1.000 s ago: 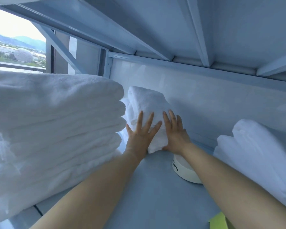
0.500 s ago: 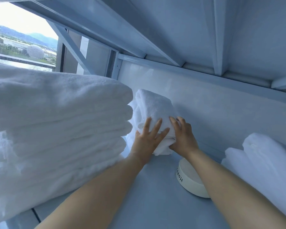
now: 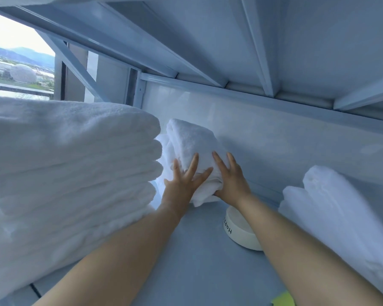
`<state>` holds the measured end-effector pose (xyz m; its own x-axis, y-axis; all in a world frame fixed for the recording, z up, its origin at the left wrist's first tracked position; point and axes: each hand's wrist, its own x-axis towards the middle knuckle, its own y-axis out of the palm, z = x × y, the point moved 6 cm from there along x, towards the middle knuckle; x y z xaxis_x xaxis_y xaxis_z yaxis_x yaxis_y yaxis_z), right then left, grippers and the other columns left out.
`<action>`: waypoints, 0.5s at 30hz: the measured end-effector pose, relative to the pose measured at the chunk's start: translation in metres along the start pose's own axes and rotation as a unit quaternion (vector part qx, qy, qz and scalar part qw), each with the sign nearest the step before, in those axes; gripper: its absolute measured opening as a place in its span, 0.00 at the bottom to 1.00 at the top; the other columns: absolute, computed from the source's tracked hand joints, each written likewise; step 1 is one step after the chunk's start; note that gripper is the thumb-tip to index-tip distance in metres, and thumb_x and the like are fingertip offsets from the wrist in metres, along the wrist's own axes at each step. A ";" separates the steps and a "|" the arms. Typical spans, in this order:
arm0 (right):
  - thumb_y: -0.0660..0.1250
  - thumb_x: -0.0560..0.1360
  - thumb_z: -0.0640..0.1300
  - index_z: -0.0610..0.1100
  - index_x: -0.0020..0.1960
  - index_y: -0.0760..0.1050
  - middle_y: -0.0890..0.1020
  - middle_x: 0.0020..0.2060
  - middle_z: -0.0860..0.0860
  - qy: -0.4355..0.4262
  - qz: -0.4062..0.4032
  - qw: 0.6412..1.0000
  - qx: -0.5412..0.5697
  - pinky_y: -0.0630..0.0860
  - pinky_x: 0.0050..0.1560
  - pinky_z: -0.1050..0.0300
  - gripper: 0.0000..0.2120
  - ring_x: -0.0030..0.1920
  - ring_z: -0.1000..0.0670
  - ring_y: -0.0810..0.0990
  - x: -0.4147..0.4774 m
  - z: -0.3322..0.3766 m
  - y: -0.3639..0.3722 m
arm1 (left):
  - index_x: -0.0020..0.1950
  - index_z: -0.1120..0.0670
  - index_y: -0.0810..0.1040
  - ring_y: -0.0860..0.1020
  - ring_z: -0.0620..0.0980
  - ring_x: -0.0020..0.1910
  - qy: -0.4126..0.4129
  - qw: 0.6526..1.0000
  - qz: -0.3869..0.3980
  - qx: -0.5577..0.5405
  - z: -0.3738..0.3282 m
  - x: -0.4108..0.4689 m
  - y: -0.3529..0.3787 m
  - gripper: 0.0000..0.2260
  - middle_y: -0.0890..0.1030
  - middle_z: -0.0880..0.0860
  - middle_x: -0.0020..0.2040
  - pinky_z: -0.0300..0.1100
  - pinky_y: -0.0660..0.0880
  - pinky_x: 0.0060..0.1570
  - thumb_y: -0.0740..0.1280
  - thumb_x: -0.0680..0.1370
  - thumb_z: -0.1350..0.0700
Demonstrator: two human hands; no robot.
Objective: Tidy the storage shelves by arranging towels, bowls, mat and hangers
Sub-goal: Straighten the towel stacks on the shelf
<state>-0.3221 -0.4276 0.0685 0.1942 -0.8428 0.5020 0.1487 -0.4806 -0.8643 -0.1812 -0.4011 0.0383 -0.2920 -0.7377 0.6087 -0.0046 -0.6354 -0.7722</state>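
At the bottom edge of the view a scrap of yellow-green [image 3: 283, 299] shows beside the right forearm, too little of it to tell what it is; around it spreads the shelf [image 3: 197, 261], a smooth grey-blue surface, bare between the two forearms that reach in over it. To the left a tall stack of folded white towels [image 3: 71, 168] rests on the shelf, its folded edges facing right and its front corner near the shelf's front edge; to the right a second pile of white towels [image 3: 341, 217] lies on the same surface, lower and slumped, well apart from the stack. Between them, just under the right wrist, a shallow white bowl [image 3: 237, 230] sits on the shelf with dark lettering on its side, only partly legible. Further in, a small folded white towel [image 3: 192, 142] stands against the back of the shelf, close to the tall stack; the left hand [image 3: 181, 184] lies flat on its front with fingers [image 3: 194, 164] spread, pressing rather than gripping; the right hand [image 3: 230, 182] is on the towel's right side, fingers extended up along it and the thumb tucked under the lower edge, a loose hold. Behind the towel runs a pale back panel [image 3: 274, 151]; above it, the painted metal underside of the next shelf [image 3: 208, 40] with its ribs and rails. Far left, past a diagonal brace, a window [image 3: 16, 69] shows hills, a pale dome-shaped building and an overcast sky.
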 end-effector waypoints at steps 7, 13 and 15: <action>0.68 0.67 0.34 0.56 0.73 0.56 0.60 0.67 0.43 0.016 -0.036 0.999 0.019 0.72 0.57 0.51 0.41 0.59 0.39 0.72 0.006 0.000 -0.007 | 0.71 0.41 0.29 0.51 0.70 0.71 0.042 0.997 0.045 -0.048 0.000 0.010 0.018 0.44 0.35 0.58 0.75 0.51 0.78 0.51 0.61 0.76 0.64; 0.64 0.67 0.31 0.55 0.72 0.60 0.62 0.64 0.44 0.025 -0.052 0.998 0.035 0.72 0.57 0.52 0.38 0.58 0.39 0.72 -0.004 -0.004 -0.013 | 0.72 0.46 0.29 0.46 0.68 0.73 0.111 0.992 0.064 -0.009 -0.005 0.008 0.019 0.41 0.39 0.56 0.76 0.58 0.68 0.62 0.58 0.77 0.65; 0.63 0.67 0.30 0.55 0.72 0.61 0.63 0.64 0.44 0.025 -0.057 0.998 0.031 0.72 0.56 0.52 0.38 0.57 0.39 0.73 -0.011 -0.002 -0.018 | 0.72 0.46 0.28 0.47 0.69 0.73 0.115 0.991 0.065 -0.003 -0.008 0.003 0.013 0.41 0.40 0.56 0.76 0.58 0.68 0.62 0.58 0.76 0.65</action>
<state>-0.3291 -0.4102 0.0789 0.1252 -0.7952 0.5933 0.2278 -0.5590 -0.7972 -0.1903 -0.4102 0.0285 -0.5002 -0.7414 0.4473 0.0424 -0.5369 -0.8426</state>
